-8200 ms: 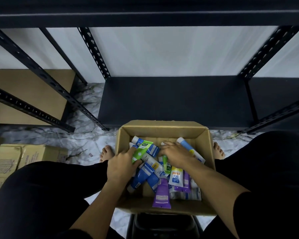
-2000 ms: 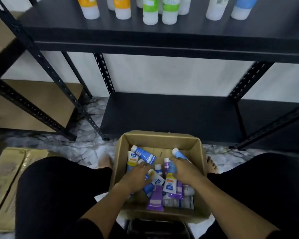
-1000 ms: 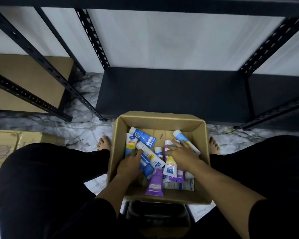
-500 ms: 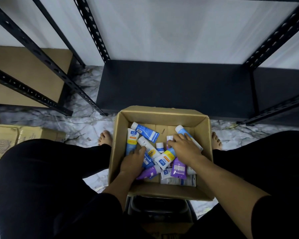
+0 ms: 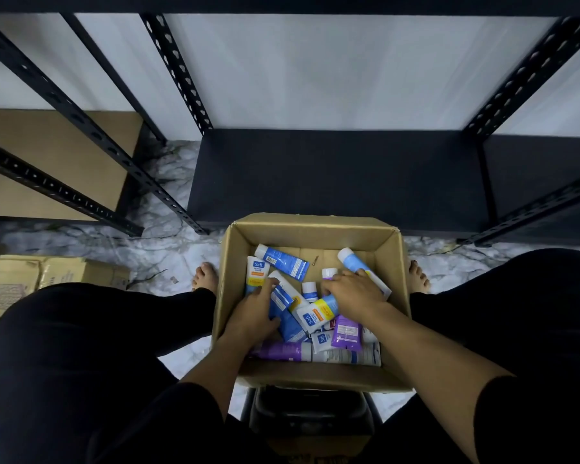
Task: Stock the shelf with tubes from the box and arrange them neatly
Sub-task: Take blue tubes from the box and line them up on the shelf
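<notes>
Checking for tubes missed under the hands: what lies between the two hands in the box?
Head view: a small white-capped tube stands between the left hand and right hand.

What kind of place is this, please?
Probably a stockroom or a small shop's storage area: black slotted-metal shelving against a plain wall, an open box of tubes, and more cartons on the marble-pattern floor.

You have one open box between your knees, holding roughly a dozen tubes; some overlap, so the count is loose. Two purple ones show.
</notes>
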The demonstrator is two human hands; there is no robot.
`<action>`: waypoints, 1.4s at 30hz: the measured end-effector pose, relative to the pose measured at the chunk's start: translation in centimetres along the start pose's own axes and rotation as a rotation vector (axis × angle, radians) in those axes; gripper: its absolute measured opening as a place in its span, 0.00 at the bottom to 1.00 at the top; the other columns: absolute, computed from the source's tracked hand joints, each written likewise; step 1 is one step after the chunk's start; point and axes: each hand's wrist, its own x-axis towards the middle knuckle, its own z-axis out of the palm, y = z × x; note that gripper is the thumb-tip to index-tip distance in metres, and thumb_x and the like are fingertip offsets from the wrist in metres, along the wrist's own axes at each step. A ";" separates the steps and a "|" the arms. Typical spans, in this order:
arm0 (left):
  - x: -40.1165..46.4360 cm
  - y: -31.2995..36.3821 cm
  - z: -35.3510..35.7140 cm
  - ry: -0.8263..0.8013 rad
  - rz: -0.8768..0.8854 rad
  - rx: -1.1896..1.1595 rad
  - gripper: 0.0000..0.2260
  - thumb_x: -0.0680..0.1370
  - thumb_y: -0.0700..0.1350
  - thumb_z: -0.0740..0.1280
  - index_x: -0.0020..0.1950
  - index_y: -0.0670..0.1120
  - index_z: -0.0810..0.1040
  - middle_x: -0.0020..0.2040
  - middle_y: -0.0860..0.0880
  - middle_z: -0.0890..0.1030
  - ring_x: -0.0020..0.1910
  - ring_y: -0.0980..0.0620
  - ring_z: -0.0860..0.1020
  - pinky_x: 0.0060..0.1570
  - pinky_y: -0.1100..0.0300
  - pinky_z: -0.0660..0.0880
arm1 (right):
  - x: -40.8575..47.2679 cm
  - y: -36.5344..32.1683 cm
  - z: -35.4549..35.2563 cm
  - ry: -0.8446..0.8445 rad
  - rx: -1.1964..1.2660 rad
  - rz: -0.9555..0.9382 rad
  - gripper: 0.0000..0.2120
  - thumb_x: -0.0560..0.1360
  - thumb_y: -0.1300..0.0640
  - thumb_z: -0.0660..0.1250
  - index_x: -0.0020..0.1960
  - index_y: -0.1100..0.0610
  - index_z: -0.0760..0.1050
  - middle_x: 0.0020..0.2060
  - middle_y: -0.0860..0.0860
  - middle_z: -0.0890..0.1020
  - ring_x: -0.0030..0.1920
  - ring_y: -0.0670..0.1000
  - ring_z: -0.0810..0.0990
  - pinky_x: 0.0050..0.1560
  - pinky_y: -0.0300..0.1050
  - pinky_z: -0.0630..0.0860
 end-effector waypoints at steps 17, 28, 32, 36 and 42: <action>-1.8 2.6 -4.0 0.228 0.042 -0.370 0.33 0.71 0.40 0.72 0.70 0.57 0.62 0.57 0.53 0.80 0.51 0.57 0.80 0.49 0.54 0.81 | -3.4 0.5 -2.6 0.205 0.751 0.189 0.19 0.70 0.52 0.77 0.57 0.45 0.73 0.49 0.44 0.79 0.46 0.44 0.77 0.46 0.41 0.70; -3.5 5.2 -8.4 0.465 0.120 -0.654 0.29 0.71 0.35 0.72 0.63 0.60 0.67 0.52 0.46 0.77 0.44 0.51 0.80 0.42 0.53 0.81 | -7.3 -1.6 -6.2 0.451 0.993 0.114 0.21 0.71 0.54 0.76 0.59 0.46 0.71 0.39 0.46 0.83 0.38 0.40 0.82 0.41 0.42 0.80; -4.2 6.8 -11.3 0.550 0.175 -0.725 0.29 0.72 0.34 0.71 0.68 0.54 0.66 0.50 0.49 0.79 0.44 0.57 0.80 0.41 0.59 0.80 | -8.4 -2.6 -8.9 0.597 1.051 0.076 0.22 0.70 0.55 0.77 0.57 0.42 0.70 0.40 0.49 0.85 0.41 0.43 0.83 0.46 0.48 0.82; -5.0 9.1 -15.4 0.654 0.266 -0.778 0.30 0.72 0.35 0.72 0.68 0.55 0.66 0.50 0.50 0.79 0.45 0.57 0.80 0.43 0.61 0.78 | -10.3 -4.1 -13.8 0.739 1.152 -0.009 0.22 0.72 0.60 0.76 0.59 0.45 0.71 0.44 0.48 0.85 0.43 0.42 0.84 0.42 0.38 0.80; -7.5 13.1 -24.4 0.786 0.439 -0.784 0.30 0.74 0.35 0.71 0.69 0.56 0.64 0.53 0.52 0.78 0.49 0.56 0.80 0.47 0.60 0.79 | -12.8 -5.9 -21.6 0.951 1.175 -0.149 0.25 0.72 0.60 0.76 0.63 0.46 0.68 0.47 0.46 0.83 0.47 0.41 0.84 0.46 0.39 0.82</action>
